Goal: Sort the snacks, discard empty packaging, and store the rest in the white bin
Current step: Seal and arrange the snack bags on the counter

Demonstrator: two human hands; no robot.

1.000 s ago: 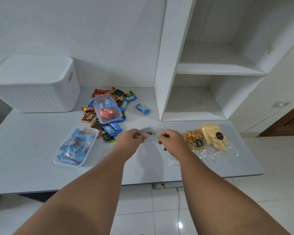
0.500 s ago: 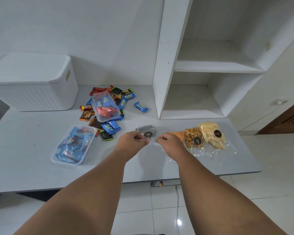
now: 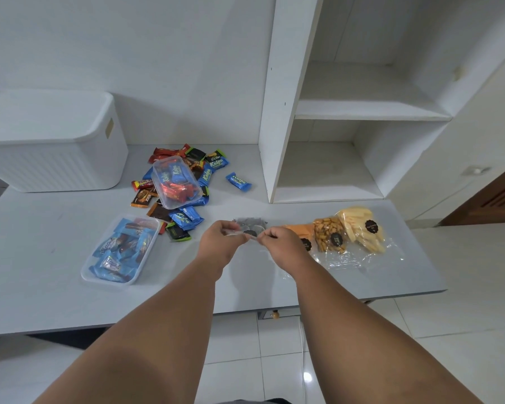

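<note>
The left hand [image 3: 220,242] and the right hand [image 3: 280,243] are near each other above the table [image 3: 41,258]. Each one pinches the top edge of a small clear bag [image 3: 250,225] with dark snacks inside. The white bin [image 3: 56,153] stands on the table at the far left.

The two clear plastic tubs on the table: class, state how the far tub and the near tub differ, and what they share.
1. The far tub holds blue and red-orange wrappers; the near tub holds mostly blue ones.
2. The far tub rests on the heap of loose wrappers; the near tub lies directly on the table.
3. The far tub looks smaller than the near tub.

Both are clear, rectangular plastic.
</note>
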